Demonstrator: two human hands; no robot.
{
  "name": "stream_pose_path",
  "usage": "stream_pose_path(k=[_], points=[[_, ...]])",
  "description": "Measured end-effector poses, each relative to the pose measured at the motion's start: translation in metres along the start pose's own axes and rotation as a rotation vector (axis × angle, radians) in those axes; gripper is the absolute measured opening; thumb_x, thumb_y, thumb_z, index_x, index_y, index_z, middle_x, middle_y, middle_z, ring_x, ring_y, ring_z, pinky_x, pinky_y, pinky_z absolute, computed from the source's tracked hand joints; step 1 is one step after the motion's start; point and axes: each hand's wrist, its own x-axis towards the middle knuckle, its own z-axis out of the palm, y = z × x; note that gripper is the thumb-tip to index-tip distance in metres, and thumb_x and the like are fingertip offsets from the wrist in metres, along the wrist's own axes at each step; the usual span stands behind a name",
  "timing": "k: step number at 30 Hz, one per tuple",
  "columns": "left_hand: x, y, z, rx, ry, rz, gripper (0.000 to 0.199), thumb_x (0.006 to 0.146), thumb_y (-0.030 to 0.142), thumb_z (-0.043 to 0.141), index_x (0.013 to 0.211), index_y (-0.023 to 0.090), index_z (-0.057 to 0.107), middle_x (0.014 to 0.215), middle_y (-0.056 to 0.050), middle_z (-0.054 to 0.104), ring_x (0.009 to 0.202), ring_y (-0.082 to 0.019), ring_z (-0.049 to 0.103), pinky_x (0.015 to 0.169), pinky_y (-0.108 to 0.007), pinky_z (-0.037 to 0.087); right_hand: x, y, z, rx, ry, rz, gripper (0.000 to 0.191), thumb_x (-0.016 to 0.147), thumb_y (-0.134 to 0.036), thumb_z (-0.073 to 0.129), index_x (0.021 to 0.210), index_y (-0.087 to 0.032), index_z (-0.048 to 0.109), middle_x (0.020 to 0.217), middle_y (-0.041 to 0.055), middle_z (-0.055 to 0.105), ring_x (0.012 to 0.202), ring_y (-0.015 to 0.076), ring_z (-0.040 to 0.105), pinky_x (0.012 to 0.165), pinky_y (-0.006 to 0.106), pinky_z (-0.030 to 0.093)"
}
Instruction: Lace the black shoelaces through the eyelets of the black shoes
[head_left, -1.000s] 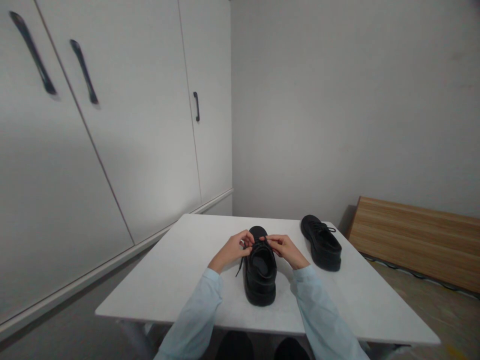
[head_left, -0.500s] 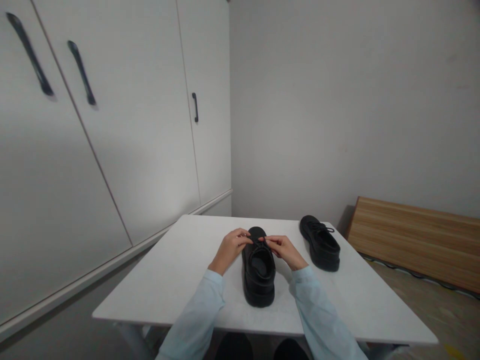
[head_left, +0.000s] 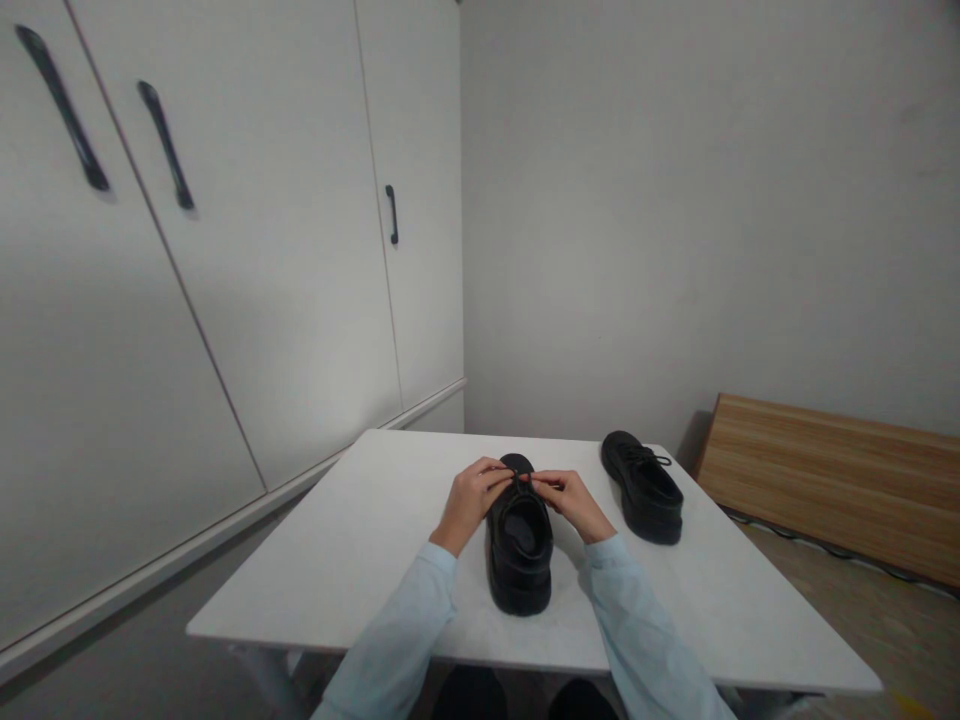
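Observation:
A black lace-up shoe (head_left: pixel 520 570) stands upright on the white table, its toe pointing away from me and its heel toward me. Over its lacing, my left hand (head_left: pixel 474 498) pinches a black shoelace from the left side. My right hand (head_left: pixel 568 499) comes in from the right and pinches the lace too, fingertips close to those of the left. The fingers cover part of the laces and the vamp, so the exact shape of the lace between them cannot be made out.
A second black shoe (head_left: pixel 643 490), laces on it, stands at the table's back right. The white table (head_left: pixel 315 570) ends near my knees. White cabinets (head_left: pixel 300 300) with dark handles line the left. A wood-grain board (head_left: pixel 825 480) leans by the grey wall (head_left: pixel 675 200).
My left hand has moved right, bringing its fingertips close to the right hand's above the shoe. The right hand has barely moved, and both shoes stay in place.

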Motion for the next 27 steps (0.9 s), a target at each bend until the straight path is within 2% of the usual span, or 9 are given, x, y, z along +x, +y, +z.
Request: stream_pose_path(k=[4, 8, 14, 19, 27], points=[[0.002, 0.006, 0.002, 0.034, 0.04, -0.078, 0.007, 0.079, 0.024, 0.069, 0.084, 0.022, 0.074, 0.085, -0.004, 0.07, 0.081, -0.017, 0.064, 0.076, -0.03, 0.049, 0.001, 0.004, -0.001, 0.007, 0.001, -0.024, 0.041, 0.065, -0.045, 0.074, 0.093, -0.015, 0.076, 0.08, 0.0085, 0.073, 0.067, 0.0164, 0.06, 0.063, 0.029, 0.047], [0.005, 0.01, 0.005, 0.02, 0.05, -0.15, 0.002, 0.074, 0.023, 0.074, 0.076, 0.022, 0.075, 0.08, -0.003, 0.071, 0.081, -0.018, 0.063, 0.076, -0.032, 0.046, 0.002, 0.005, -0.003, -0.034, -0.017, -0.052, 0.041, 0.067, -0.044, 0.073, 0.096, -0.014, 0.076, 0.081, 0.009, 0.074, 0.07, 0.0187, 0.063, 0.069, 0.033, 0.05], [0.007, 0.012, 0.01, -0.19, 0.034, -0.307, 0.005, 0.073, 0.025, 0.073, 0.072, 0.02, 0.075, 0.076, -0.005, 0.072, 0.078, -0.019, 0.063, 0.075, -0.032, 0.047, 0.002, 0.007, -0.002, -0.109, -0.004, -0.087, 0.036, 0.071, -0.04, 0.07, 0.095, -0.014, 0.076, 0.074, 0.0068, 0.072, 0.065, 0.0174, 0.06, 0.065, 0.032, 0.048], [0.009, 0.013, 0.012, -0.322, -0.027, -0.472, 0.008, 0.07, 0.026, 0.073, 0.073, 0.019, 0.076, 0.075, -0.005, 0.072, 0.075, -0.02, 0.065, 0.073, -0.031, 0.047, 0.001, 0.004, -0.001, -0.161, -0.02, -0.132, 0.033, 0.074, -0.039, 0.067, 0.093, -0.014, 0.076, 0.074, 0.0067, 0.071, 0.068, 0.019, 0.059, 0.066, 0.032, 0.047], [0.008, 0.008, 0.012, -0.499, -0.112, -0.578, 0.017, 0.067, 0.03, 0.072, 0.075, 0.015, 0.076, 0.079, -0.008, 0.073, 0.078, -0.02, 0.065, 0.075, -0.031, 0.047, -0.005, -0.006, -0.001, -0.402, -0.084, -0.291, 0.027, 0.084, -0.033, 0.058, 0.099, -0.019, 0.075, 0.075, 0.005, 0.065, 0.07, 0.0166, 0.054, 0.064, 0.027, 0.039]])
